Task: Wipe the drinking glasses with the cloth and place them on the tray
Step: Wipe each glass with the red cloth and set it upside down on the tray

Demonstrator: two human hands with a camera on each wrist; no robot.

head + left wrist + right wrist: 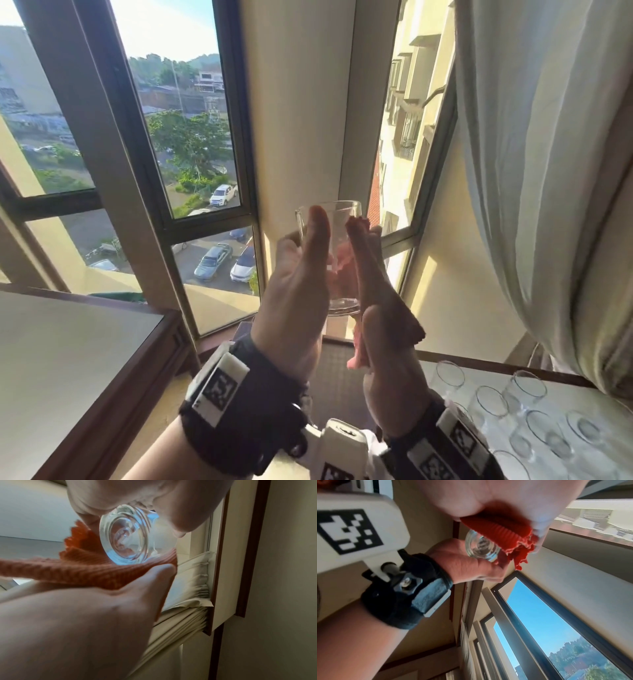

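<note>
I hold a clear drinking glass [339,216] up in front of the window, upright, at chest height. My left hand [308,233] grips its left side, with the fingers running up the wall. My right hand [370,246] holds an orange ribbed cloth [383,294] and presses it against the glass's right side. In the left wrist view the glass's thick base [126,538] faces the camera, with the cloth [85,566] lying under it. The right wrist view shows the cloth [501,532] bunched in my right palm beside the glass [481,550].
Several more clear glasses [489,401] stand on a pale surface at the lower right. A glass-topped wooden table [68,359] lies at the left. A pale curtain [548,171] hangs on the right, and window frames stand close behind the hands.
</note>
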